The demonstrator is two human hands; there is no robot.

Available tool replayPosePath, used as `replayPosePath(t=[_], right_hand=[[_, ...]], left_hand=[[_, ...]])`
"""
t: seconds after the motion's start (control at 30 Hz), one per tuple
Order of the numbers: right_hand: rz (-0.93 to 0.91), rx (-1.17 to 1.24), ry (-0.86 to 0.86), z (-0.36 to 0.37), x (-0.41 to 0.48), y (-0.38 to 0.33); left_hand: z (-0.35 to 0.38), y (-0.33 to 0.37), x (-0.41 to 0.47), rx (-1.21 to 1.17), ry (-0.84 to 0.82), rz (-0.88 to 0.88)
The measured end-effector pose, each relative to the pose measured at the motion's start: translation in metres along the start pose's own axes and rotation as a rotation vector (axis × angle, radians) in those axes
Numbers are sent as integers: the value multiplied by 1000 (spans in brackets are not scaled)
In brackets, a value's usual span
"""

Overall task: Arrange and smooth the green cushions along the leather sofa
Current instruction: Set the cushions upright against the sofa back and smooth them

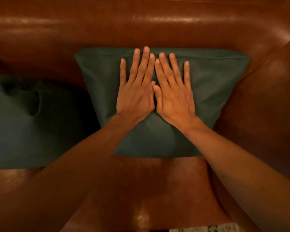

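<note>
A dark green cushion (213,91) leans against the backrest of the brown leather sofa (141,25), in the corner by the right armrest. My left hand (136,87) and my right hand (172,91) lie flat on its front face, side by side, palms down, fingers spread and pointing up toward its top edge; the thumbs touch. Neither hand holds anything. A second green cushion (32,124) rests on the seat at the left, dented and creased near its top, partly cut off by the frame edge.
The sofa's right armrest (264,106) rises close beside the cushion. Bare leather seat (149,190) stretches in front of both cushions. A patch of patterned floor or rug (203,228) shows at the bottom edge.
</note>
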State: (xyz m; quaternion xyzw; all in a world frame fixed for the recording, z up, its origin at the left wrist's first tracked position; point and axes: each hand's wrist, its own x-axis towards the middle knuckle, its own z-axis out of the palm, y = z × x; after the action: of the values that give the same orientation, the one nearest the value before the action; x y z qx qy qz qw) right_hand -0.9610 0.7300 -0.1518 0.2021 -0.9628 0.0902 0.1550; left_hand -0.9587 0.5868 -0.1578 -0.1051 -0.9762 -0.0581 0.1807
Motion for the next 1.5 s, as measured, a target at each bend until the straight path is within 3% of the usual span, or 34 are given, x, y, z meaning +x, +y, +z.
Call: replayPosePath(t=[0.23,0.53,0.77,1.0,1.2,1.5], right_hand=[[-25,-25,-11,9,0,8],[-26,-8,-10,7,2,6],[-21,-4,-11,4,-3,6],[-41,6,29,7,-2,8],[-56,-1,109,15,1,11],[-91,-22,172,27,-3,11]], left_hand=[[-1,-32,-3,28,-45,141],[-2,-120,-22,46,-69,70],[-24,-75,-67,-154,99,-46],[0,2,-124,-162,-13,98],[32,-11,-111,-65,7,112],[62,-44,-160,-39,15,3]])
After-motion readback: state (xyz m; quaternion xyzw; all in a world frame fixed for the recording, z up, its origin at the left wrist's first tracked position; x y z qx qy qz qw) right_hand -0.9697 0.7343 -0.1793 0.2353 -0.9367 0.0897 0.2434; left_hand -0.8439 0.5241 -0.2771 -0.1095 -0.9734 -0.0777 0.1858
